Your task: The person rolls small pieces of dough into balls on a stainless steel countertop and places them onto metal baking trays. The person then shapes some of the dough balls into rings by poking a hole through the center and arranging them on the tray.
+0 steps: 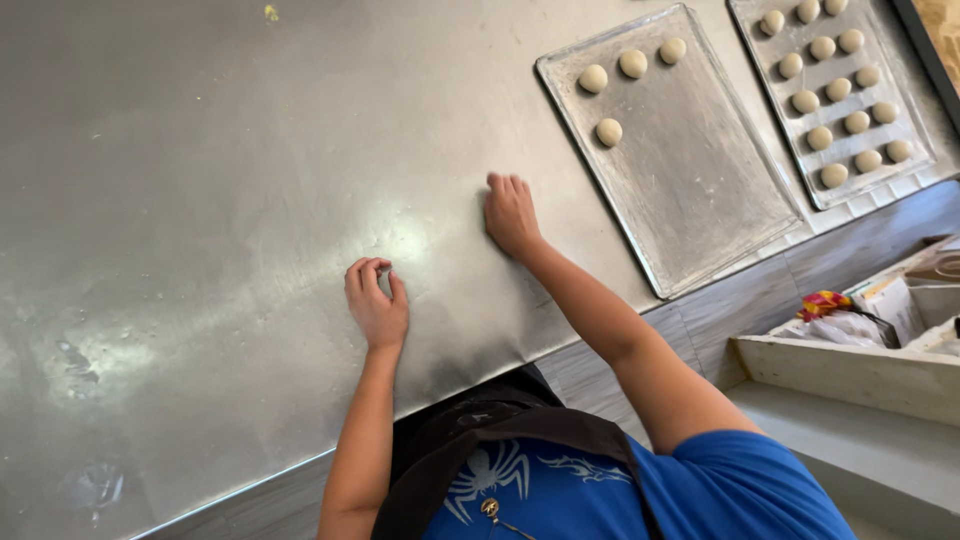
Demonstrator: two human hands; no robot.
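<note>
Steel table (200, 150): left hand (376, 303) curled, palm down, right hand (511, 213) flat with fingers together, each seemingly rolling hidden dough on the table; four dough balls (609, 131) lay on the tray (700, 200) at right, calling for more

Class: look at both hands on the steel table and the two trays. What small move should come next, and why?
Probably the right hand should lift and carry its piece to the near tray. Both hands press palm-down on the table, seemingly rolling dough, though none shows under them. The near tray holds only four dough balls, while the far tray looks full. The left hand is curled.
</note>
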